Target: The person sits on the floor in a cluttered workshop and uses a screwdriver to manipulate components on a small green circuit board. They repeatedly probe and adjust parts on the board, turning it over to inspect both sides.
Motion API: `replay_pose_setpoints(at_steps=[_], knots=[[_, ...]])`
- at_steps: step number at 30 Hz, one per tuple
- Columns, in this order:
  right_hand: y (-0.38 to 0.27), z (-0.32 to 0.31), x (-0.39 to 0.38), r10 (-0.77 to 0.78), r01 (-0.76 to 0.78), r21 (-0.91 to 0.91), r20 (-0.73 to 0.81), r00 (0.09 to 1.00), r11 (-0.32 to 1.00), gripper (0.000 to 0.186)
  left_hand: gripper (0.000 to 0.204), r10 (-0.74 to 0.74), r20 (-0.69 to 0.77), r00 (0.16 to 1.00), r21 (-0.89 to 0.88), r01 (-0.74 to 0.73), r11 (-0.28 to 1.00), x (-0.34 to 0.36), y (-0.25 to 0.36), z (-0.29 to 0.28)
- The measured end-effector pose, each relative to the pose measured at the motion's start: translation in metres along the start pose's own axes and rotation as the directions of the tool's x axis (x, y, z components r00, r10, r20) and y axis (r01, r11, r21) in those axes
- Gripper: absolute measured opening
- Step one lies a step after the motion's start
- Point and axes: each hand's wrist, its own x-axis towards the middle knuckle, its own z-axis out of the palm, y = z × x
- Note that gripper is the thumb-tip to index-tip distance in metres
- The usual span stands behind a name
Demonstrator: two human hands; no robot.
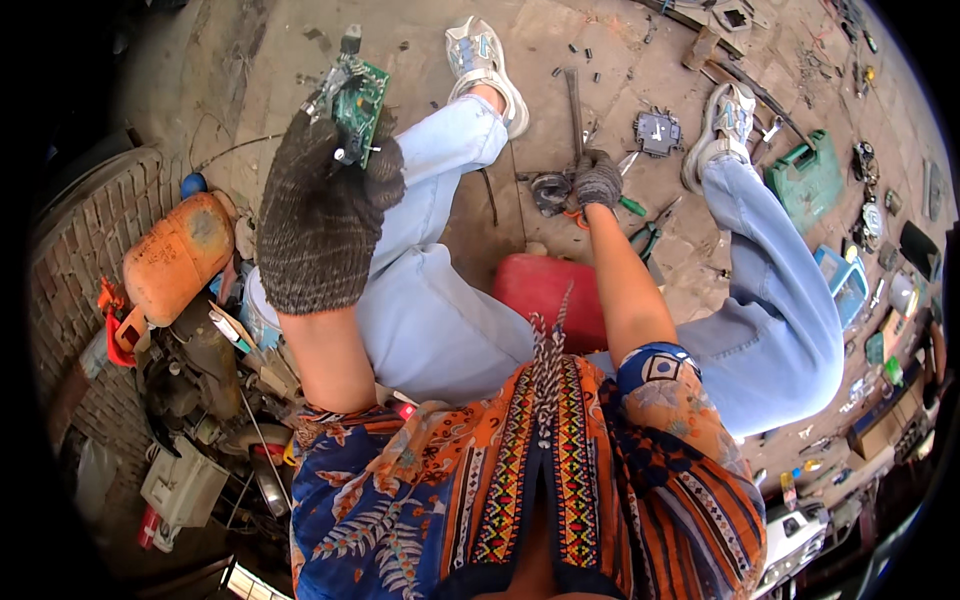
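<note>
Two-handed in knit gloves (pixel 322 240), holding a green circuit board (pixel 367 100) above the floor (pixel 550 35) with the left hand (pixel 340 180), cannot tell what with the curled grip of the right hand (pixel 597 181) beside a metal bar (pixel 574 110), and might drop the board through the gloves' bulk.

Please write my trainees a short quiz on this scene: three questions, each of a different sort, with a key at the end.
1. Which hand holds the green circuit board?
2. True or false: the person's right hand is bare.
3. Fill in the colour: the case lying beside the person's right shoe is ____.

Key:
1. The left hand, raised off the floor.
2. False: the right hand wears a knitted glove.
3. Green.
</note>
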Motion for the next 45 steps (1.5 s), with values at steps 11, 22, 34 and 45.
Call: replay_pose_setpoints(at_steps=[11, 22, 34, 45], knots=[[-0.030, -0.010, 0.025, -0.043, 0.033, -0.127, -0.076, 0.996, 0.991, 0.024, 0.041, -0.030, 0.148, 0.988, -0.331, 0.078, 0.940, -0.001, 0.021, -0.010], [-0.011, -0.025, 0.046, -0.301, 0.232, -0.330, -0.174, 0.938, 0.915, 0.021, 0.049, 0.023, -0.019, 1.000, -0.180, -0.026, 0.983, -0.010, 0.009, -0.004], [-0.034, 0.008, 0.022, 0.133, -0.150, -0.181, -0.102, 0.986, 0.972, 0.031, 0.047, 0.056, -0.070, 0.996, -0.168, -0.067, 0.983, -0.017, 0.003, 0.011], [-0.045, 0.027, 0.021, 0.379, -0.379, 0.020, 0.005, 0.925, 0.925, 0.033, 0.045, 0.024, -0.006, 1.000, -0.129, -0.024, 0.991, -0.010, 0.002, 0.007]])
